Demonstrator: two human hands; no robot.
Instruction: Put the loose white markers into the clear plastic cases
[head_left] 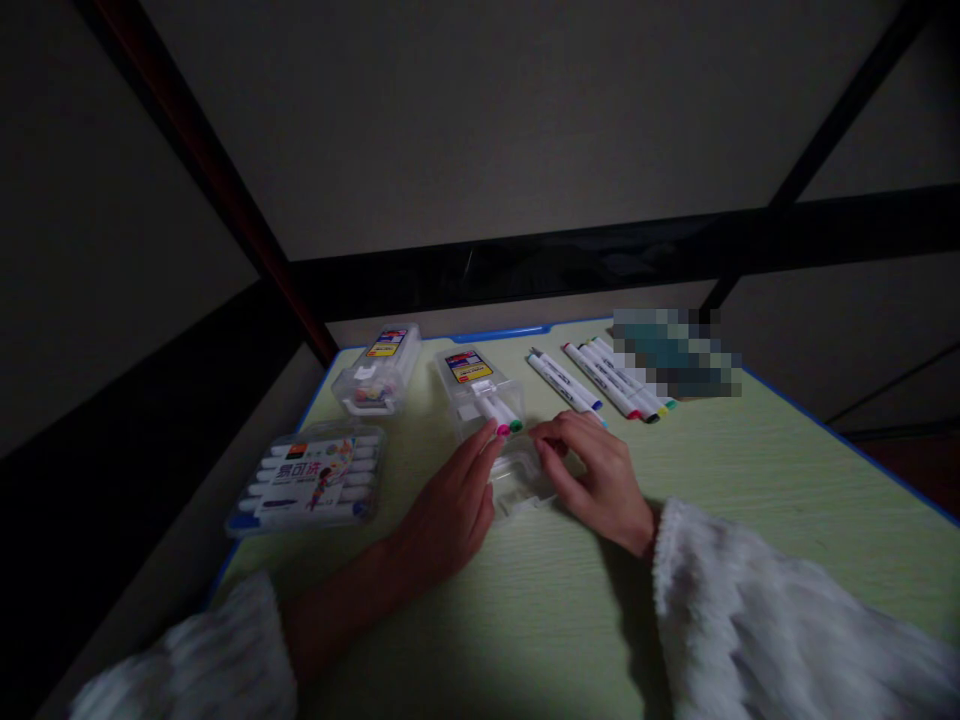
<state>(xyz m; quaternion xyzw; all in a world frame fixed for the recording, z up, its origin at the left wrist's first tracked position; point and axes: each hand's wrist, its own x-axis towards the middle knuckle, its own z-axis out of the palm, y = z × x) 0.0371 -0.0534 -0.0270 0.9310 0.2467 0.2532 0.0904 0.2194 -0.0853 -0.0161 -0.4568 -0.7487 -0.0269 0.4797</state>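
Note:
A clear plastic marker box (pixel 480 395) lies on the pale green table (pixel 750 500) with its lid end open toward me. A few markers (pixel 504 415) with pink and green caps stick out of it. My left hand (pixel 450 510) rests on the box's left side, fingers stretched toward the caps. My right hand (pixel 600 480) lies on the open lid (pixel 525 480) at the right, fingers curled onto the plastic.
A second clear marker box (pixel 379 370) sits at the back left. A flat case of markers (pixel 307 480) lies at the left edge. Several loose markers (pixel 600 380) lie in a row at the back right, beside a blurred object (pixel 675 355). Dark frame bars stand behind the table.

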